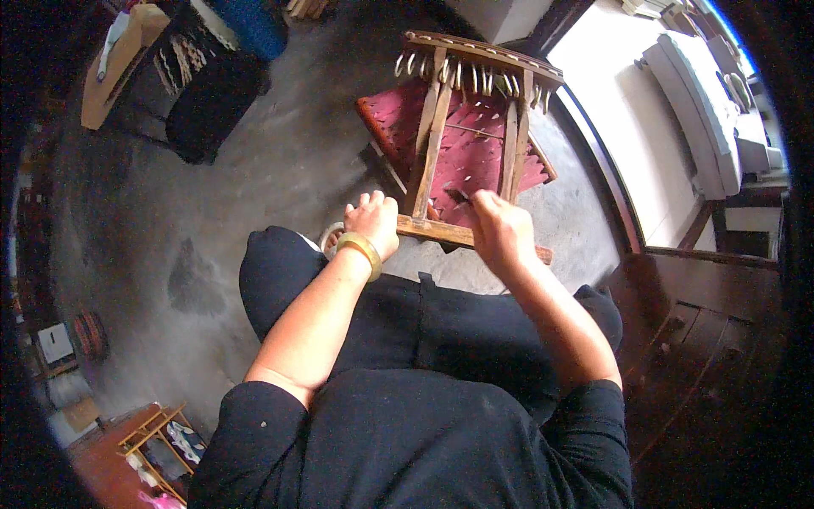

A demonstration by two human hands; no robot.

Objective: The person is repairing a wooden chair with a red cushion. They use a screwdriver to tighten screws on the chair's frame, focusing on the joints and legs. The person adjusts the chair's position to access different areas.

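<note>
A wooden frame (425,226) stands before my knees, a row of pale loops (485,82) hanging from its top bar. A worn red panel (464,153) with torn patches lies behind it. My left hand (370,222), wearing a yellowish bangle (359,248), has closed around the left end of the frame's near rail. My right hand (502,229) pinches a small dark flat tool (458,197) just above the rail's right part; whether the tool touches the wood I cannot tell.
A dark chair or stool (212,114) and cardboard (119,64) sit at upper left. A doorway with a pale floor and white padded furniture (691,110) is at right, beside dark wooden panelling (695,356). A small wooden rack (157,441) is at lower left.
</note>
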